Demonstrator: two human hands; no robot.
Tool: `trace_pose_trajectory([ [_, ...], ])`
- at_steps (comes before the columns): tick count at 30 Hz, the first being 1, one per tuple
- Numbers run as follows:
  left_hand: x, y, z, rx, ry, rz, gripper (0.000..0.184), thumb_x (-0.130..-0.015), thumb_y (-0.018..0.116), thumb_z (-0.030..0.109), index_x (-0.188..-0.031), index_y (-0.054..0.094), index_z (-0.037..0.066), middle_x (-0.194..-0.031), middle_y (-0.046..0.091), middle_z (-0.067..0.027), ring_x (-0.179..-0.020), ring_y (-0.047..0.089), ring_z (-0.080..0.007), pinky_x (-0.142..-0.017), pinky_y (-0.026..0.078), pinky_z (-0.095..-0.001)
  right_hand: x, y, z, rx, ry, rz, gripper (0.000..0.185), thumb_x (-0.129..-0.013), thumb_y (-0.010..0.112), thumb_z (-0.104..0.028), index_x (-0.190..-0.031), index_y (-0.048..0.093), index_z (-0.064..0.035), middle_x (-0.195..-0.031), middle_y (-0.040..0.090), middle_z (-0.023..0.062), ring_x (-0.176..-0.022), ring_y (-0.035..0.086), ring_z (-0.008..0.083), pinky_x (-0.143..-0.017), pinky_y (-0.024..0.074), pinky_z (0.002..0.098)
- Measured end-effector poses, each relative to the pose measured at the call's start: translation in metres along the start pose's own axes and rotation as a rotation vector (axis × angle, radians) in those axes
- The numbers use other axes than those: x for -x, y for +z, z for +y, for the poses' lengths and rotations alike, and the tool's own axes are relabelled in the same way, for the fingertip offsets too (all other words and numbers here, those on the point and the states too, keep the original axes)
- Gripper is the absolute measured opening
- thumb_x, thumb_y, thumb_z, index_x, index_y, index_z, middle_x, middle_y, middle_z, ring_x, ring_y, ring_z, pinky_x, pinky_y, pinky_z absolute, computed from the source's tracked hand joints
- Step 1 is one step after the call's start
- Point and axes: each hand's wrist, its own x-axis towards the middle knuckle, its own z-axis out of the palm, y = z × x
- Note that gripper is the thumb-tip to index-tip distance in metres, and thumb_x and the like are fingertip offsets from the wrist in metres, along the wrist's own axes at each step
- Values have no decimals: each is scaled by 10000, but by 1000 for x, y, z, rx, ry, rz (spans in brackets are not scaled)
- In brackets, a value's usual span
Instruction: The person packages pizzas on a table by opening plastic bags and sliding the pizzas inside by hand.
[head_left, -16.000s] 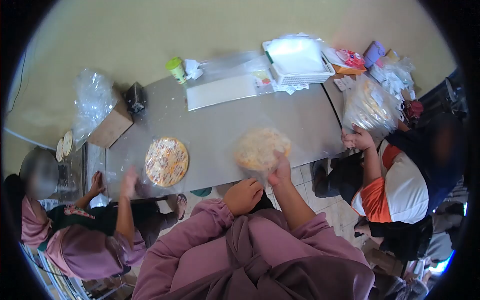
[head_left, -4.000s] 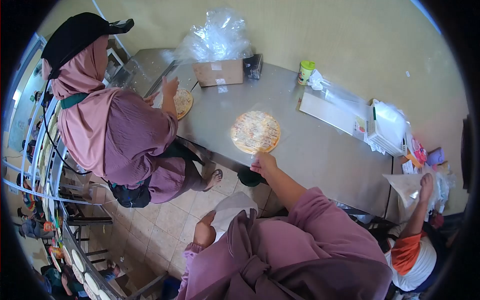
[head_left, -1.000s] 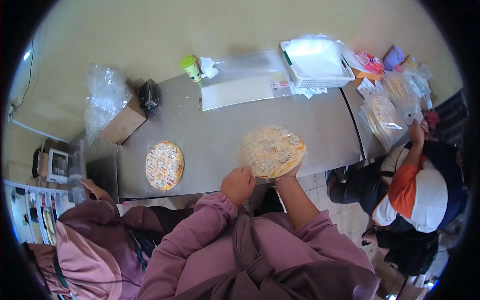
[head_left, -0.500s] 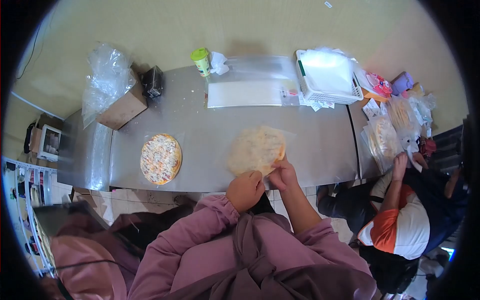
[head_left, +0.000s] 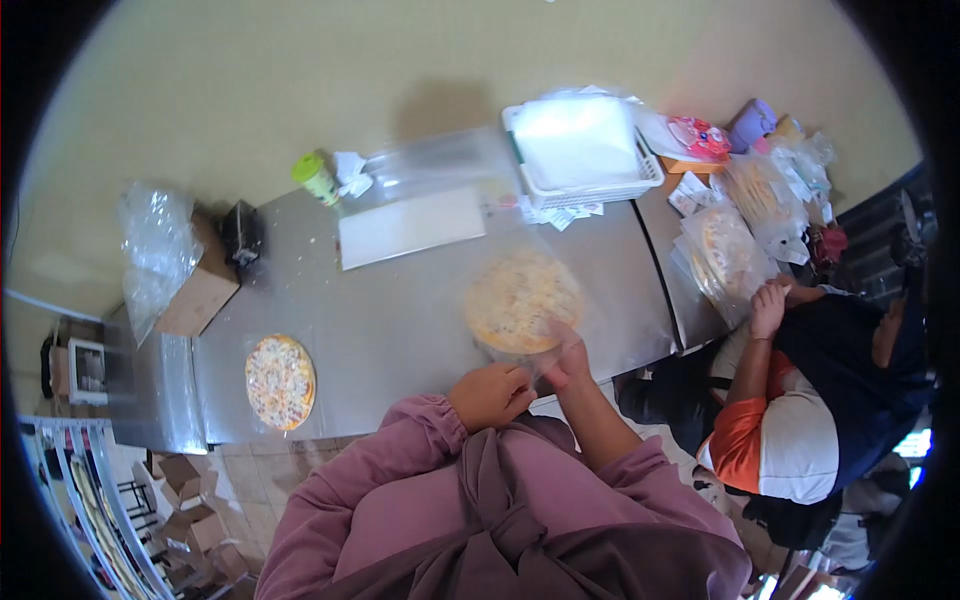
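Note:
A pizza (head_left: pixel 522 290) topped with pale shreds lies inside a clear plastic bag (head_left: pixel 560 262) in front of me, at the table's near edge. My right hand (head_left: pixel 568 362) grips the bag at the pizza's lower right edge, thumb and fingers closed. Beside it, my left hand (head_left: pixel 492 396) is curled shut at the bag's near end; its fingertips are partly hidden, but the film runs into them. Another pizza (head_left: pixel 280 382) with white and orange topping sits to the left on a clear sheet, apart from both hands.
On the metal table (head_left: pixel 400 330) are a stack of flat plastic bags (head_left: pixel 412 228), a green-lidded cup (head_left: pixel 315 178), a white basket (head_left: pixel 590 185) and a cardboard box (head_left: pixel 205 285). At right, a co-worker (head_left: pixel 790 420) handles bagged pizzas (head_left: pixel 722 240).
My view has turned, so the table things appear shifted left and tilted. Both hands stay on the bagged pizza. The person at lower left has gone out of view.

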Motion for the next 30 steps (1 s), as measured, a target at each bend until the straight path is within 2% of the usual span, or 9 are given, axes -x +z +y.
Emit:
trace_pose_trajectory([
  [2,-16,2,-4,5,12,-47,185,-811,532,231,-818,550,47,-782,559,-130,-725,553,-306,-630,440,-381,1,-17,-30,222,-177,-41,411,-815,525,-99,-1204,424,-14,-1135,519,163,-1058,503,298,-906,412,436],
  [4,-30,1,-8,22,-33,-64,183,-809,534,223,-831,556,43,-802,569,-128,-737,556,-298,-644,442,-378,16,-33,-57,512,-210,331,457,-792,539,-96,-1222,395,-38,-1068,560,141,-954,563,298,-806,460,440],
  [6,-42,-1,-14,15,-44,-64,182,-809,532,219,-840,558,41,-803,570,-126,-738,556,-295,-646,442,-375,29,-55,-88,1055,-1,642,359,-748,564,-161,-1083,536,-32,-903,628,135,-766,615,288,-690,483,411],
  [8,-55,-5,-20,9,-65,-53,181,-809,531,214,-849,559,40,-805,571,-125,-739,557,-293,-647,443,-371,43,-61,-126,2032,53,522,222,-736,596,-193,-788,636,18,-647,620,117,-552,599,204,-539,482,361],
  [11,-67,-12,-25,41,-111,-46,169,-807,531,195,-849,561,34,-789,567,-125,-735,560,-283,-650,444,-359,42,-6,-166,2029,107,547,261,-694,571,-274,-665,643,-24,-715,614,181,-676,603,317,-653,475,378],
  [17,-84,-26,-41,21,-214,-27,161,-801,543,170,-864,582,27,-803,580,-134,-720,569,-274,-652,453,-348,-58,101,-180,1993,-824,169,290,-769,547,-232,-938,614,-7,-943,609,183,-905,564,336,-825,435,372],
  [22,-70,-40,-67,55,-322,80,168,-812,550,156,-904,594,23,-824,597,-123,-720,579,-244,-663,463,-320,-198,112,-166,2138,-1126,218,326,-778,565,-241,-1002,596,-5,-1058,570,192,-974,541,325,-864,416,392],
  [25,-58,-56,-74,112,-454,149,159,-827,555,147,-915,596,22,-815,605,-98,-712,576,-184,-661,460,-282,-231,98,-156,2409,-664,266,279,-767,576,-223,-971,620,-38,-980,606,163,-922,565,305,-822,437,393],
  [30,-27,-54,-104,276,-583,292,144,-847,547,131,-927,592,20,-799,602,-42,-725,559,-109,-675,452,-238,-216,106,-156,2252,-654,310,186,-765,562,-190,-873,633,-56,-795,622,141,-793,587,314,-712,466,404],
])
